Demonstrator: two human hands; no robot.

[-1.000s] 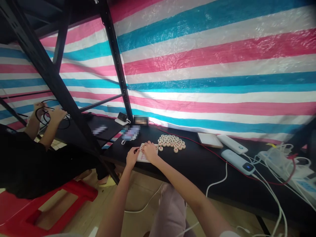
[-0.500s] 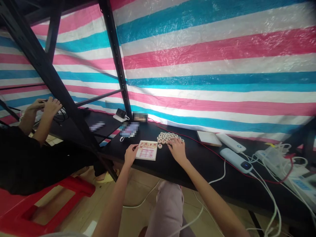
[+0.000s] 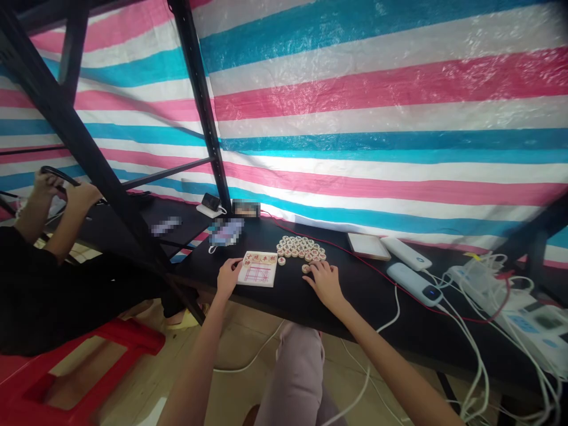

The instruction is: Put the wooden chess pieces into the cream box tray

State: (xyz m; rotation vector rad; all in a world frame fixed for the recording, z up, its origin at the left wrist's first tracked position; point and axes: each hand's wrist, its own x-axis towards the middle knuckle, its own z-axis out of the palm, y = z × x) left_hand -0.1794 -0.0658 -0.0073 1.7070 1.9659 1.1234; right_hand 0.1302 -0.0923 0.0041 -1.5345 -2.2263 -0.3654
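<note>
In the head view, my left hand [image 3: 228, 279] is closed on the left edge of a small white board [image 3: 266, 282] with a red grid. A row of red-lettered Chinese chess pieces [image 3: 265, 258] lies across the board's far side. My right hand [image 3: 327, 285] has its fingertips at a single Chinese chess piece [image 3: 306, 268] on the black table, the thumb just on the near side of it. Beyond it, several more round wooden pieces [image 3: 299, 245] form a tight cluster. Another loose piece [image 3: 281, 261] sits beside the board's right edge.
On the black table [image 3: 355, 307] are a shallow white tray [image 3: 368, 246], two white power banks [image 3: 415, 284] and a tangle of cables [image 3: 483, 349] at right. A red cable [image 3: 337, 245] runs behind the pieces. Left, past a metal post [image 3: 202, 106], another person's hands [image 3: 66, 195] hold something dark.
My right hand has come nearer and away from the cluster, bringing one piece out of it. My left hand stays at the board. The other person's hands have shifted left.
</note>
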